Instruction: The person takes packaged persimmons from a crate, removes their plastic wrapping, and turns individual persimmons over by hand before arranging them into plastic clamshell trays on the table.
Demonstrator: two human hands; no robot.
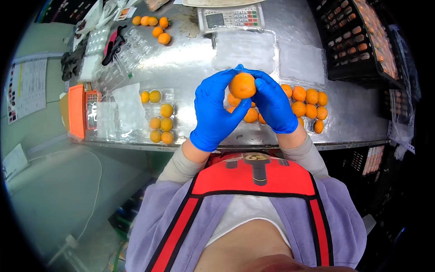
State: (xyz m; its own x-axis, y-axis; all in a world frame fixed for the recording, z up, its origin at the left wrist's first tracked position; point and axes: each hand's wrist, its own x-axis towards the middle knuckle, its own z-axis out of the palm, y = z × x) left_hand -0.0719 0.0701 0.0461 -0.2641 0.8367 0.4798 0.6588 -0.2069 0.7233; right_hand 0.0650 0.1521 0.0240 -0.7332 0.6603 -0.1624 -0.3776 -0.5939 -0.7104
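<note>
Both gloved hands hold one round orange above the metal table. My left hand, in a blue glove, curls round its left side with the thumb below it. From the right, my right hand, in a matching glove, closes on the same orange with its thumb against the fruit. Below and partly hidden by the hands lie more oranges. To the right, several oranges sit in rows, apparently in a clear plastic tray. Another clear tray, on the left, holds several yellower oranges.
A weighing scale with a keypad stands at the back, with clear trays before it. Loose oranges lie at the back left. A black crate rises on the right. An orange basket stands at the left edge.
</note>
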